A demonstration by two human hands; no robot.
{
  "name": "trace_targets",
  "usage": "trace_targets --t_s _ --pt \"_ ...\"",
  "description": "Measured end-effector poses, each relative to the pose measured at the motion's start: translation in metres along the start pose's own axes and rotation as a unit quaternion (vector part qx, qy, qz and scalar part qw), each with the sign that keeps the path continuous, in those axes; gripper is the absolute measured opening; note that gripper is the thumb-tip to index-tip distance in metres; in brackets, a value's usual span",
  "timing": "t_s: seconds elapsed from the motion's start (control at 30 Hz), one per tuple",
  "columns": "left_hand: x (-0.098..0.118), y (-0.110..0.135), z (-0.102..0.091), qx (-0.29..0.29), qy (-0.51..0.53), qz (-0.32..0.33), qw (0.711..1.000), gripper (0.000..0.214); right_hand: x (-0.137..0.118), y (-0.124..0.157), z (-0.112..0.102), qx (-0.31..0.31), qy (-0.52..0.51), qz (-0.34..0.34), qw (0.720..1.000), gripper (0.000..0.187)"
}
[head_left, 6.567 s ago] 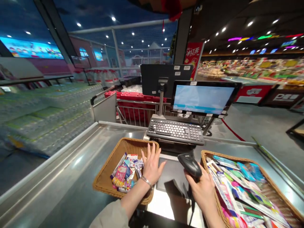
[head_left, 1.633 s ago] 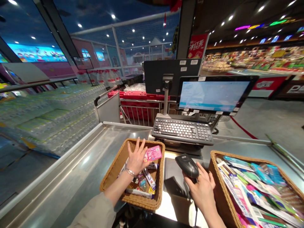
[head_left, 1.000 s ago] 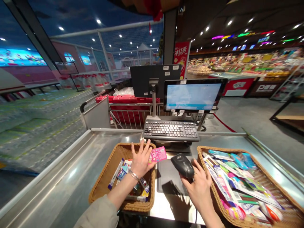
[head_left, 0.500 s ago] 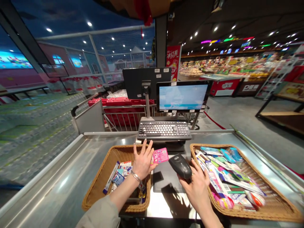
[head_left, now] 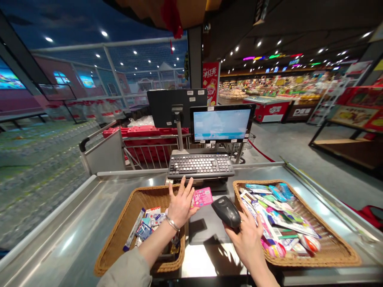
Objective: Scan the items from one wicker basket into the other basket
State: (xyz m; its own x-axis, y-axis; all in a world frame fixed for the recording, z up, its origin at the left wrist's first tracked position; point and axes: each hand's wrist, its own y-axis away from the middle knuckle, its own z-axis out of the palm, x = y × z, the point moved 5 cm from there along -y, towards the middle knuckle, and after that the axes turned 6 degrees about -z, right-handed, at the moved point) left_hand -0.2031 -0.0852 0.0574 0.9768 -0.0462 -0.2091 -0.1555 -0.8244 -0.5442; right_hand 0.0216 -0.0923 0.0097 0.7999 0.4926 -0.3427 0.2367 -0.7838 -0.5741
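Observation:
A pink printed packet [head_left: 203, 197] is gripped by my left hand [head_left: 180, 205], thumb below it and the other fingers spread above. That hand is over the right side of a wicker basket [head_left: 115, 227] holding several small boxes and packets [head_left: 146, 227]. In my right hand [head_left: 247, 235] is a black barcode scanner [head_left: 226, 211], its head pointing toward the pink packet with a small gap between them. To the right, a second wicker basket [head_left: 338, 243] is filled with toothbrushes and other packaged goods [head_left: 281, 219].
Behind the baskets stand a black keyboard [head_left: 201, 164] and a lit monitor [head_left: 221, 124], with another screen's back [head_left: 176, 107] beside it. The metal counter [head_left: 72, 223] has raised edges. A cart [head_left: 149, 149] stands beyond, and stacked bottles [head_left: 44, 155] are at the left.
The view has shifted slightly to the right, so the baskets and screens appear further left. Both hands keep their hold on the pink packet and the scanner.

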Motion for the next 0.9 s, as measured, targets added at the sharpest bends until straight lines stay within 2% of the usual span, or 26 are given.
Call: trace_targets --t_s 0.53,0.9 --pt "0.011 -0.008 0.0 0.018 0.013 0.014 1.0 0.062 0.0 0.002 -0.015 0.027 0.005 -0.018 0.999 0.022" --pt "0.014 -0.009 0.0 0.013 0.015 0.017 1.0 0.063 0.0 0.007 -0.018 0.028 0.03 -0.018 0.999 0.029"
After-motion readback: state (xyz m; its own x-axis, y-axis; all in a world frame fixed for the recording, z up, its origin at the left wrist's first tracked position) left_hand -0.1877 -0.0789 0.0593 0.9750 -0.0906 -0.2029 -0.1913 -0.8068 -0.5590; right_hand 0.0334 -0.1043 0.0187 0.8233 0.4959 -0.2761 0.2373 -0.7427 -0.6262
